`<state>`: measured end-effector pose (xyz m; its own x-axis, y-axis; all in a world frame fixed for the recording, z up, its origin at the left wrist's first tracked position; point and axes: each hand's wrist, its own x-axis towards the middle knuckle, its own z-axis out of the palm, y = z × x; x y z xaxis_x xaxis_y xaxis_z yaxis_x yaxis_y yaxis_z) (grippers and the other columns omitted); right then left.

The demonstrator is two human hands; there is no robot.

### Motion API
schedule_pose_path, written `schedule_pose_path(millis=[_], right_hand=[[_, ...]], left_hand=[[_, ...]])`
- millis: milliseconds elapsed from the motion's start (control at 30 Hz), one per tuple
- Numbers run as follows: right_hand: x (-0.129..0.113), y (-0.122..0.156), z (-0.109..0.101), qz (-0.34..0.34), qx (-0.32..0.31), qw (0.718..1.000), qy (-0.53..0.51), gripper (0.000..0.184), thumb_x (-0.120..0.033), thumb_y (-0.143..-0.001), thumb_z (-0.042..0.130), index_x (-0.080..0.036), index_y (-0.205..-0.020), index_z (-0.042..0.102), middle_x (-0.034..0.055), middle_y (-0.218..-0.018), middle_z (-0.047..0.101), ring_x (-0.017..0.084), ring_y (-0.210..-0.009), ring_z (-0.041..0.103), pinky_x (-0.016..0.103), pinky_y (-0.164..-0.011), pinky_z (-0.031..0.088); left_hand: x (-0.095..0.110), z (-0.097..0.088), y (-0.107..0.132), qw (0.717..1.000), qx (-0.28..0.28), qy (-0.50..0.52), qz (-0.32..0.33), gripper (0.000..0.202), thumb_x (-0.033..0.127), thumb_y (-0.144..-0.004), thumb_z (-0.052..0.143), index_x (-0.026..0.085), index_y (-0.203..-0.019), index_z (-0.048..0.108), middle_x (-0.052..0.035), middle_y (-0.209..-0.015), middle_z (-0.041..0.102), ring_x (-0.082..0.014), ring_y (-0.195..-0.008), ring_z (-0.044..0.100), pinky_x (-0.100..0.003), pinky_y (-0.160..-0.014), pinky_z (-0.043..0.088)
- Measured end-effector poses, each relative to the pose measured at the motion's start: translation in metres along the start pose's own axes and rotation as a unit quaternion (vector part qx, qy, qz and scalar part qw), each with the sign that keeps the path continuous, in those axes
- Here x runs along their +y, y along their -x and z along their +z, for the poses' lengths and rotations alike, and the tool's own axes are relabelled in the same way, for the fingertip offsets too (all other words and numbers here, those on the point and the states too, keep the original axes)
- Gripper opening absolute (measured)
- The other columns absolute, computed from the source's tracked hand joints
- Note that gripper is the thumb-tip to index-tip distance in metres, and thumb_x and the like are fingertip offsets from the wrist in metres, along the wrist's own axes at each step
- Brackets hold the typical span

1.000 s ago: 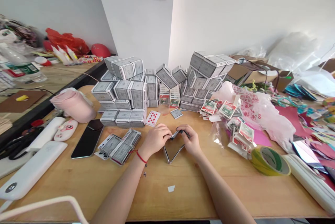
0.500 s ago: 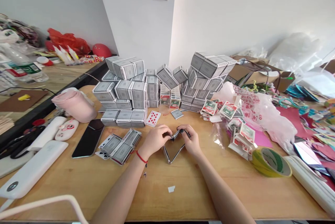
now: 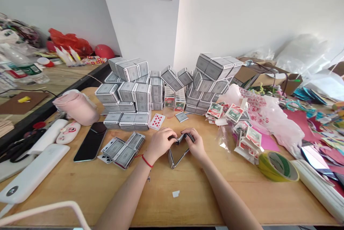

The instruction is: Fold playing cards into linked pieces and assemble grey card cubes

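Note:
Between both hands a diamond-shaped frame of folded playing cards [image 3: 171,159] stands on the wooden table, its hollow middle showing the tabletop. My left hand [image 3: 159,144], with a red string at the wrist, pinches the frame's far left side. The far right side is gripped by the fingers of my right hand [image 3: 196,145]. At the far corner the card ends meet near the fingertips, partly hidden by them. Left of my left hand lie stacked grey-backed playing cards [image 3: 126,153]. A seven-like red diamond card [image 3: 157,121] lies face up beyond it.
Stacked blocks of folded cards [image 3: 135,95] rise at the back, with more blocks [image 3: 217,68] at back right. A phone [image 3: 90,142] and white power strip [image 3: 34,176] lie left. Opened card boxes [image 3: 249,140] and yellow tape [image 3: 278,166] are right. A paper scrap [image 3: 175,194] lies in front.
The near corner of the card frame has shifted slightly to the left. My left wrist has turned a little, and both hands keep their hold.

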<state>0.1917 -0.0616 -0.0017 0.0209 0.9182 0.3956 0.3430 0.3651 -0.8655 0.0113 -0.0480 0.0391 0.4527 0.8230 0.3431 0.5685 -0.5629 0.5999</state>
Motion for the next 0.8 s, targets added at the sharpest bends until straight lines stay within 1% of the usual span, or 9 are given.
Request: schedule_pose_path(millis=[133,233,333,467,667,800], right_hand=[[-0.0012,0.0004,0.0000,0.002,0.002,1.000,0.001,0.016,-0.021,-0.079,0.049,-0.022,-0.087,0.064,0.0065,-0.089,0.062,0.022,-0.088,0.057,0.039,-0.084,0.045],[-0.0019,0.0003,0.0003,0.002,0.007,1.000,-0.004,0.016,-0.022,-0.080,0.049,-0.022,-0.087,0.063,0.0066,-0.088,0.061,0.022,-0.089,0.057,0.039,-0.084,0.045],[-0.0028,0.0002,0.0013,0.002,0.007,1.000,-0.005,0.016,-0.022,-0.080,0.049,-0.023,-0.086,0.063,0.0065,-0.089,0.060,0.022,-0.090,0.056,0.039,-0.085,0.044],[-0.0046,0.0008,0.0036,-0.002,0.004,1.000,-0.005,0.017,-0.020,-0.080,0.048,-0.023,-0.086,0.063,0.0066,-0.091,0.060,0.022,-0.091,0.056,0.039,-0.086,0.044],[-0.0054,0.0032,0.0062,0.003,0.015,1.000,0.001,0.017,-0.020,-0.080,0.047,-0.023,-0.087,0.062,0.0066,-0.089,0.059,0.022,-0.091,0.056,0.040,-0.086,0.044],[-0.0048,0.0042,0.0087,0.007,0.021,1.000,-0.005,0.016,-0.021,-0.080,0.047,-0.022,-0.086,0.062,0.0066,-0.089,0.060,0.022,-0.090,0.056,0.040,-0.085,0.044]], left_hand=[[0.0005,0.0007,-0.0002,1.000,0.007,-0.006,0.001,0.005,0.017,-0.076,0.059,0.021,-0.077,0.062,-0.0012,-0.082,0.065,-0.0157,-0.082,0.058,-0.027,-0.073,0.044],[0.0001,-0.0006,-0.0010,1.000,-0.008,-0.001,0.009,0.006,0.016,-0.075,0.059,0.021,-0.077,0.062,-0.0009,-0.082,0.064,-0.0159,-0.083,0.058,-0.027,-0.074,0.044],[-0.0003,-0.0026,-0.0017,1.000,-0.027,-0.002,0.009,0.011,0.013,-0.073,0.061,0.021,-0.079,0.062,-0.0004,-0.085,0.064,-0.0160,-0.084,0.058,-0.027,-0.075,0.045],[0.0013,-0.0041,-0.0018,0.999,-0.038,-0.024,0.004,0.012,0.010,-0.072,0.060,0.020,-0.077,0.061,-0.0001,-0.082,0.063,-0.0158,-0.082,0.058,-0.027,-0.073,0.044],[0.0034,-0.0013,-0.0007,0.998,-0.023,-0.051,-0.003,0.012,0.009,-0.071,0.061,0.021,-0.074,0.060,0.0001,-0.079,0.063,-0.0161,-0.080,0.057,-0.027,-0.070,0.043],[0.0037,0.0008,-0.0003,0.999,-0.012,-0.049,-0.008,0.013,0.008,-0.071,0.059,0.021,-0.074,0.061,0.0001,-0.079,0.063,-0.0160,-0.081,0.058,-0.027,-0.071,0.043]])
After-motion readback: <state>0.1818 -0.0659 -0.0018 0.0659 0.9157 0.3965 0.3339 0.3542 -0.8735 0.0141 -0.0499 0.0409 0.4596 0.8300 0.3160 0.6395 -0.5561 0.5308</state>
